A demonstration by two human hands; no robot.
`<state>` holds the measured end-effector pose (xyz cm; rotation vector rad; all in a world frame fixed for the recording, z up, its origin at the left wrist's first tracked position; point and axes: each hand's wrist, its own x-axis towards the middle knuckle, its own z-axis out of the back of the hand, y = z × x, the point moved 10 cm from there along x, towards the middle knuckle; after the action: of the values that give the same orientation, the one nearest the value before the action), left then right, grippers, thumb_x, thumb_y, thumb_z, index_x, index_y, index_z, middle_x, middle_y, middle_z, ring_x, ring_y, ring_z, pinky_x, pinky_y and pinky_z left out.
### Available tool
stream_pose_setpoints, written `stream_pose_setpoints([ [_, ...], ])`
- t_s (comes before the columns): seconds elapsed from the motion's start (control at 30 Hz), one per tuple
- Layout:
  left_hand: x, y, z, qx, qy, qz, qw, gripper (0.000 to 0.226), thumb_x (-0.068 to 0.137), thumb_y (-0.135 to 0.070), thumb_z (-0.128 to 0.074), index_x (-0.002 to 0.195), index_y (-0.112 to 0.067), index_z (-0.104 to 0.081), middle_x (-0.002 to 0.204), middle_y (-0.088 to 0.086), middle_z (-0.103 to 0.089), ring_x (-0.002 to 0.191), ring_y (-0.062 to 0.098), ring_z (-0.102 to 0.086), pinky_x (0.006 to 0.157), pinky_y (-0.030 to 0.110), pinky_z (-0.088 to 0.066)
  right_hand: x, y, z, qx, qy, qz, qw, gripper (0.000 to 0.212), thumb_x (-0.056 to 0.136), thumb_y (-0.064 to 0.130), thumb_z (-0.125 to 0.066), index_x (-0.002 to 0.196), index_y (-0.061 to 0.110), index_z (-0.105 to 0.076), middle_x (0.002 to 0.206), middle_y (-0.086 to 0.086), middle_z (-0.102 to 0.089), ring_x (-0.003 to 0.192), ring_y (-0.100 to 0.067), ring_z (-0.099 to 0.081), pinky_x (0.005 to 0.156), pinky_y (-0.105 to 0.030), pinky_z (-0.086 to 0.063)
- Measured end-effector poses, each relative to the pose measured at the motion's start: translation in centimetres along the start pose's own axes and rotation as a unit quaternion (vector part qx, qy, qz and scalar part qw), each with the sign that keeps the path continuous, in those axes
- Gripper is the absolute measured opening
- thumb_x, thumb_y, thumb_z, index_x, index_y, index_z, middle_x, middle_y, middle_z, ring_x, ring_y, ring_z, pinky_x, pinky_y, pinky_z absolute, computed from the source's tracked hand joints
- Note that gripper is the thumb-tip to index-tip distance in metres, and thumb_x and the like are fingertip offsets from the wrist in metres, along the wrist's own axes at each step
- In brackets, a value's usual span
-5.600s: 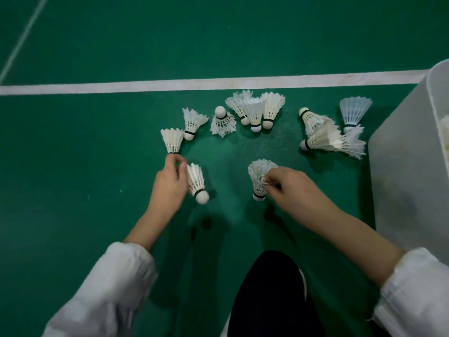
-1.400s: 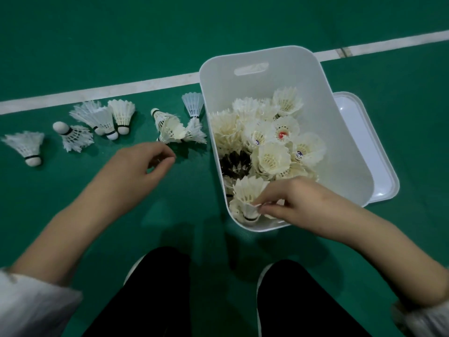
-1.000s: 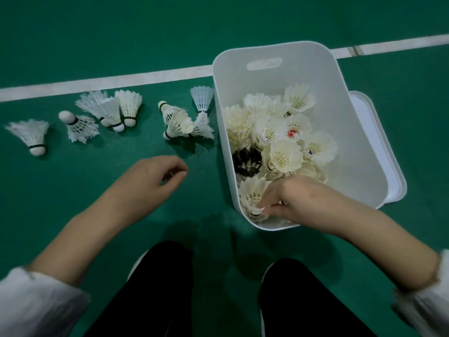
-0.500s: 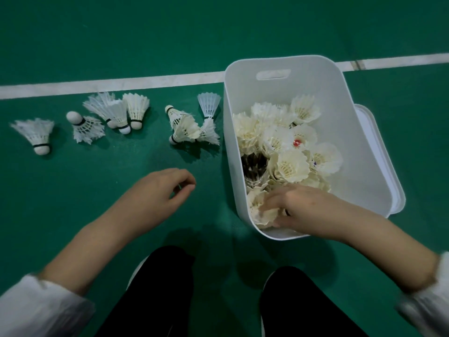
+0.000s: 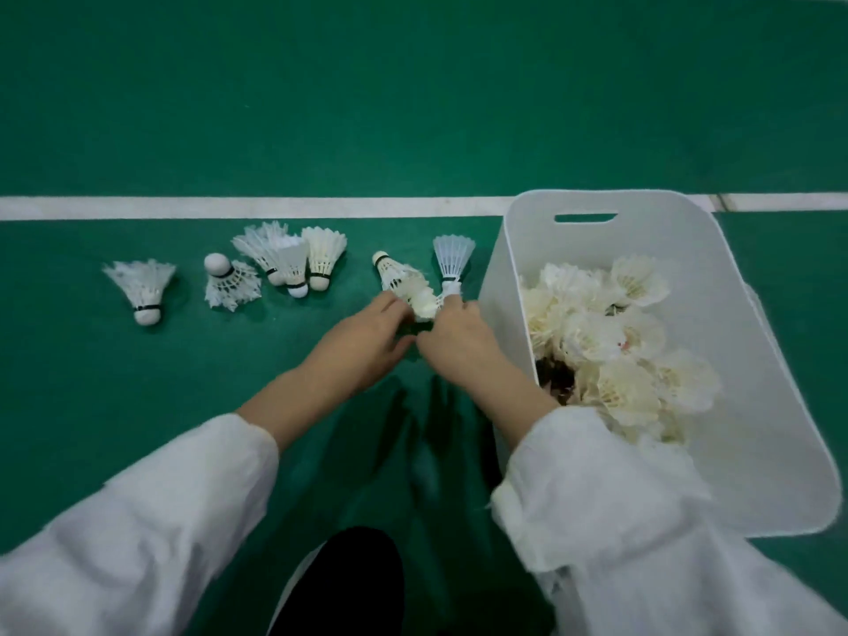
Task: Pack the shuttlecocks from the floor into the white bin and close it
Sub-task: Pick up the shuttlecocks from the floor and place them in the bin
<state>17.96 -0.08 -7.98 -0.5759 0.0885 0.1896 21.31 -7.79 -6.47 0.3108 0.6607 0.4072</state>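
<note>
The white bin [image 5: 504, 286] stands on the green floor at the right, filled with several cream shuttlecocks [image 5: 610, 346]. Several white shuttlecocks lie in a row left of it: one [image 5: 144, 286] far left, one [image 5: 229, 282] lying cork-up, and a bunch of three [image 5: 296, 259]. Close to the bin are a tilted shuttlecock [image 5: 393, 272], a pale upright one [image 5: 453, 255] and a cream one [image 5: 423, 303]. My left hand [image 5: 367, 344] pinches the cream one's feathers. My right hand [image 5: 461, 344] grips the upright one at its cork.
A white court line [image 5: 257, 207] runs across the floor behind the row. A sliver of the bin's lid [image 5: 752, 301] shows behind the bin's right wall. My dark knee [image 5: 348, 585] is at the bottom centre, and white sleeves cover both forearms.
My right hand has left the bin and moved left to the shuttlecocks beside it. My left hand has reached forward to the same cluster. The view has shifted left.
</note>
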Motion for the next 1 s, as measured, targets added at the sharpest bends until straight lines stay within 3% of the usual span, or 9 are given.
stream_pose_setpoints([
  [0.13, 2.3, -0.3, -0.4, 0.068, -0.013, -0.046, 0.997, 0.035, 0.091, -0.018, -0.052, 0.125, -0.012, -0.047, 0.133, 0.004, -0.041, 0.096, 0.032, -0.057, 0.067, 0.043, -0.048, 3.0, -2.7, -2.0, 0.082, -0.043, -0.092, 0.991, 0.052, 0.088, 0.006, -0.047, 0.134, -0.006, -0.025, 0.139, -0.02, -0.03, 0.125, -0.032, -0.033, 0.094, -0.029, -0.032],
  [0.23, 3.7, 1.2, -2.3, 0.148, 0.045, -0.051, 0.987, 0.041, 0.088, -0.01, -0.053, 0.128, -0.011, -0.043, 0.143, 0.003, -0.03, 0.106, 0.029, -0.053, 0.068, 0.041, -0.047, 4.1, -4.7, -3.0, 0.17, -0.059, -0.162, 0.97, 0.06, 0.091, 0.005, -0.045, 0.143, 0.004, -0.015, 0.151, -0.009, -0.018, 0.126, -0.031, -0.04, 0.098, -0.033, -0.036],
  [0.37, 4.2, 2.6, -1.9, 0.186, 0.011, -0.041, 0.982, 0.023, 0.081, 0.005, -0.054, 0.103, -0.002, -0.052, 0.118, 0.013, -0.042, 0.091, 0.03, -0.05, 0.065, 0.042, -0.048, 5.0, -5.4, -2.8, 0.266, -0.118, -0.13, 0.948, 0.047, 0.089, 0.002, -0.044, 0.134, 0.005, -0.032, 0.139, -0.015, -0.042, 0.118, -0.032, -0.049, 0.092, -0.033, -0.04],
  [0.47, 3.5, 2.7, 0.2, 0.154, -0.083, -0.061, 0.983, 0.005, 0.083, -0.006, -0.061, 0.083, -0.002, -0.059, 0.093, 0.013, -0.055, 0.084, 0.031, -0.049, 0.062, 0.045, -0.049, 5.7, -5.1, -3.2, 0.272, -0.095, -0.116, 0.95, 0.033, 0.088, 0.008, -0.052, 0.121, 0.005, -0.053, 0.122, -0.015, -0.059, 0.109, -0.028, -0.056, 0.082, -0.027, -0.041],
  [0.6, -0.1, 3.6, 2.4, 0.124, -0.159, -0.039, 0.979, 0.026, 0.09, -0.027, -0.044, 0.08, -0.007, -0.058, 0.086, 0.005, -0.058, 0.09, 0.026, -0.045, 0.08, 0.034, -0.039, 5.6, -4.8, -2.5, 0.212, -0.083, -0.11, 0.968, 0.017, 0.09, 0.015, -0.054, 0.098, 0.011, -0.068, 0.105, -0.008, -0.067, 0.089, -0.024, -0.06, 0.069, -0.023, -0.039],
  [0.67, -1.8, 4.3, 2.6, 0.078, -0.156, -0.022, 0.984, 0.027, 0.09, -0.027, -0.039, 0.077, -0.009, -0.055, 0.085, 0.002, -0.055, 0.09, 0.022, -0.042, 0.08, 0.03, -0.035, 5.3, -4.3, -2.0, 0.158, -0.077, -0.092, 0.98, 0.014, 0.091, 0.017, -0.052, 0.085, 0.014, -0.064, 0.094, -0.007, -0.067, 0.077, -0.022, -0.056, 0.064, -0.024, -0.037],
  [0.8, -3.5, 7.5, 0.2, -0.005, -0.06, 0.103, 0.993, 0.023, 0.095, -0.031, -0.04, 0.076, -0.018, -0.038, 0.069, -0.007, -0.042, 0.067, 0.019, -0.045, 0.057, 0.032, -0.03, 4.4, -3.6, -1.4, 0.098, -0.08, -0.058, 0.99, 0.015, 0.092, 0.02, -0.047, 0.081, 0.017, -0.056, 0.083, -0.003, -0.06, 0.074, -0.024, -0.055, 0.062, -0.027, -0.038],
  [0.9, -4.1, 8.7, -0.2, -0.042, -0.058, 0.134, 0.988, 0.017, 0.095, -0.032, -0.043, 0.084, -0.019, -0.041, 0.066, -0.004, -0.05, 0.065, 0.021, -0.049, 0.056, 0.033, -0.033, 3.4, -2.7, -1.0, 0.106, -0.089, -0.022, 0.99, 0.015, 0.09, 0.019, -0.05, 0.081, 0.012, -0.059, 0.081, -0.005, -0.063, 0.076, -0.027, -0.058, 0.063, -0.031, -0.042],
  [1.0, -3.9, 9.3, 0.5, 0.008, -0.069, 0.166, 0.984, 0.023, 0.094, -0.048, -0.036, 0.094, -0.026, -0.042, 0.062, -0.001, -0.058, 0.059, 0.02, -0.054, 0.053, 0.032, -0.04, 2.5, -1.6, -0.2, 0.135, -0.098, 0.02, 0.986, 0.015, 0.09, 0.019, -0.052, 0.084, 0.009, -0.061, 0.08, -0.005, -0.065, 0.076, -0.024, -0.06, 0.062, -0.03, -0.044],
])
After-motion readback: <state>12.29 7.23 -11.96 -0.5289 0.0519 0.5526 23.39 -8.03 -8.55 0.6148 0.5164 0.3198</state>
